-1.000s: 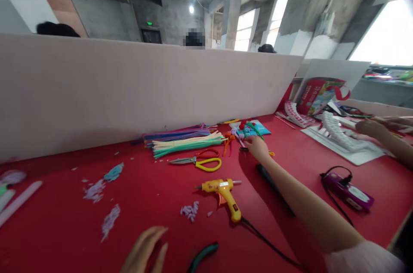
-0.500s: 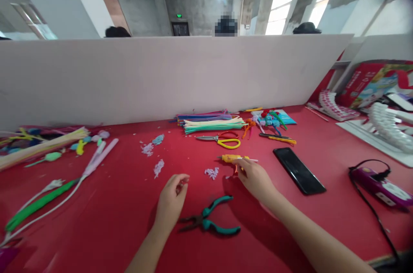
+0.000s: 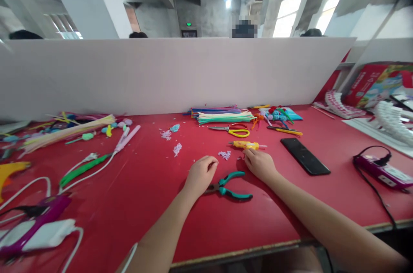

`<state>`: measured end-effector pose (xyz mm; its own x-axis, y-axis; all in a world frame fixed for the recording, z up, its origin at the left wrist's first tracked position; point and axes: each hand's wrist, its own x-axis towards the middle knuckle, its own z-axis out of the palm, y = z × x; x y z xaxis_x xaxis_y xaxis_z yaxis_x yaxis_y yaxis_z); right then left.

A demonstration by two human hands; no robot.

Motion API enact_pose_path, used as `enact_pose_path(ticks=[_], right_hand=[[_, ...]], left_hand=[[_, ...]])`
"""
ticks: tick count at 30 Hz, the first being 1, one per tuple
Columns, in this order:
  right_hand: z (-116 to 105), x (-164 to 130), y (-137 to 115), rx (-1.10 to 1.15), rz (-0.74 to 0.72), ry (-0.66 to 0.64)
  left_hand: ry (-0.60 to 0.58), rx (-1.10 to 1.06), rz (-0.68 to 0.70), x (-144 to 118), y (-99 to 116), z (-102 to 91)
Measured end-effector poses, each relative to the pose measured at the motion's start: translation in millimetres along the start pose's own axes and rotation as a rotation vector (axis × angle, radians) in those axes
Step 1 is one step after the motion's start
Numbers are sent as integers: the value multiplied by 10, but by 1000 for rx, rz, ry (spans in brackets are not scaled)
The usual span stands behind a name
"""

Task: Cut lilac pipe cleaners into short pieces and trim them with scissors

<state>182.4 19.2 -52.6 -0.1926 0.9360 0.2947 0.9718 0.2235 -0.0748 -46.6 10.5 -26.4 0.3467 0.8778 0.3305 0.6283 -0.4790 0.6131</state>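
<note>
My left hand (image 3: pixel 201 173) is curled, thumb against fingers, above the jaws of teal-handled pliers (image 3: pixel 230 187) that lie with handles spread; whether anything is in it is hidden. Beside the handle of a yellow glue gun (image 3: pixel 245 145), my right hand (image 3: pixel 260 164) rests low over the table with fingers bent under, their tips out of sight. Between the hands lies a small heap of lilac clippings (image 3: pixel 224 155). Further off are yellow-and-red-handled scissors (image 3: pixel 237 130).
Pipe cleaners (image 3: pixel 226 116) lie in bundles below a white partition (image 3: pixel 180 75). To the right are a black phone (image 3: pixel 305 156) and a purple power strip (image 3: pixel 383 172). Another strip (image 3: pixel 35 230), cables and a lilac-handled corded tool (image 3: pixel 127 139) occupy the left. More clippings (image 3: pixel 177 149) are scattered about.
My right hand has drawn back slightly from the glue gun, which stays in place. My left hand has moved right, over the pliers' jaws. The view has shifted left and shows the table's near edge.
</note>
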Motion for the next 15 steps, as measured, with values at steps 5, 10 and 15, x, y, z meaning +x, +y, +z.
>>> enact_pose_path(ticks=[5, 10, 15], right_hand=[[-14, -21, -21, -40, -33, 34], [-7, -27, -20, -9, -60, 89], [-102, -67, -25, 72, -119, 127]], left_hand=[[-1, 42, -11, -13, -2, 20], [19, 44, -11, -19, 16, 28], [-6, 46, 8, -40, 103, 70]])
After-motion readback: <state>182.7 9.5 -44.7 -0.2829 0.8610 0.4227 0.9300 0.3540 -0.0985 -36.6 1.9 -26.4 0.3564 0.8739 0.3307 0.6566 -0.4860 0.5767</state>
